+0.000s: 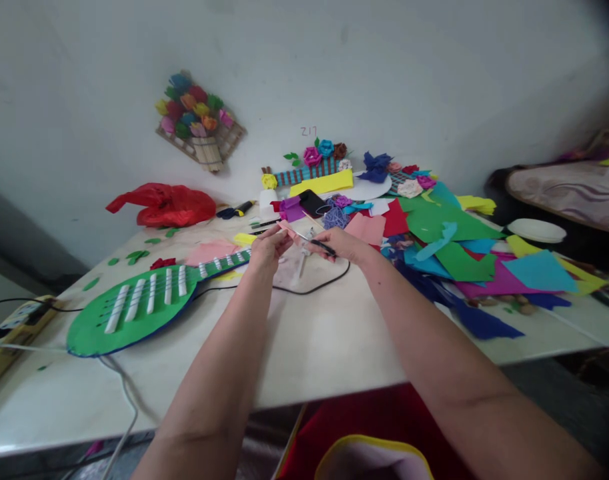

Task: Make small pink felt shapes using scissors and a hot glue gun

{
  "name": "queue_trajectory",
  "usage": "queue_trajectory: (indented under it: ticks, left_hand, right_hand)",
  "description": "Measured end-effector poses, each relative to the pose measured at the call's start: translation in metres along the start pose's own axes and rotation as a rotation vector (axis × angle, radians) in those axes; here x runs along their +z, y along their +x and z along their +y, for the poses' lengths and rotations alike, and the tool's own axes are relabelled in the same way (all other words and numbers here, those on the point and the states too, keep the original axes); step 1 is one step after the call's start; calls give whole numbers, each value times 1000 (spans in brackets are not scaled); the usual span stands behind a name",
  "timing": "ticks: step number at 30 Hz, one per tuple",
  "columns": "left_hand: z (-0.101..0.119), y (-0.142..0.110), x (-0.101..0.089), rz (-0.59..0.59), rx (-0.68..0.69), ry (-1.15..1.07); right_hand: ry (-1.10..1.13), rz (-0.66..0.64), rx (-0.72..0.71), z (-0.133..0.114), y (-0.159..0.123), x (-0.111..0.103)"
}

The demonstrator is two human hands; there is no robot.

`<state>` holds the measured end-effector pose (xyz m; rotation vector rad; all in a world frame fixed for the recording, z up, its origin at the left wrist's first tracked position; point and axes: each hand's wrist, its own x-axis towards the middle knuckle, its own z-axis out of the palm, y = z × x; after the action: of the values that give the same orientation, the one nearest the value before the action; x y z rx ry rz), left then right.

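Observation:
My left hand (269, 246) pinches a small piece of pink paper (287, 229) above the middle of the table. My right hand (341, 244) is closed round the dark handles of a pair of scissors (320, 245). The blades point left and meet the pink paper; whether they are apart is too small to tell. Left of my hands lies a green paper guitar (134, 303) with white strips and strings across it, its neck reaching behind my left wrist. A pink paper sheet (211, 253) lies behind the neck, and another pink sheet (366, 229) is beyond my right hand.
Coloured paper sheets (454, 223) are heaped at the right, with a white lid (536, 231) behind them. A red plastic bag (174, 205) sits at the back left. A black cable (304, 292) crosses the table under my hands. A power strip (21, 333) is at the left edge.

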<state>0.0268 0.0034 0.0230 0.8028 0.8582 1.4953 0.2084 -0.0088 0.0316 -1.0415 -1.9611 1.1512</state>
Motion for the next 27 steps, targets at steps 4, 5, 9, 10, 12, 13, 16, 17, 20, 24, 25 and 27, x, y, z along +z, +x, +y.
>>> queue_trajectory:
  ticks: [4, 5, 9, 10, 12, 13, 16, 17, 20, 24, 25, 27]
  left_hand:
    - [0, 0, 1, 13, 15, -1]
    - [0, 0, 1, 23, 18, -4]
    - [0, 0, 0, 50, 21, -23]
    - [0, 1, 0, 49, 24, -27]
    - [-1, 1, -1, 39, 27, -31]
    - [-1, 1, -1, 34, 28, -31]
    - [-1, 0, -2, 24, 27, -30]
    - [-1, 0, -2, 23, 25, -30]
    - [-1, 0, -2, 25, 20, -30]
    - [0, 0, -1, 26, 14, -23]
    - [0, 0, -1, 27, 13, -20]
    - [0, -1, -1, 22, 13, -17]
  right_hand:
    - [-2, 5, 2, -1, 0, 1]
    - [0, 5, 4, -1, 0, 1]
    - [2, 1, 3, -1, 0, 1]
    - [2, 0, 3, -1, 0, 1]
    - [5, -2, 4, -1, 0, 1]
    - [6, -3, 4, -1, 0, 1]
    - [4, 0, 7, -3, -1, 1]
    - [2, 5, 8, -4, -2, 1]
    - [8, 10, 18, -7, -3, 2]
    - [71, -4, 56, -7, -3, 2]
    - [94, -9, 68, -7, -3, 2]
    - [136, -21, 88, -6, -3, 1]
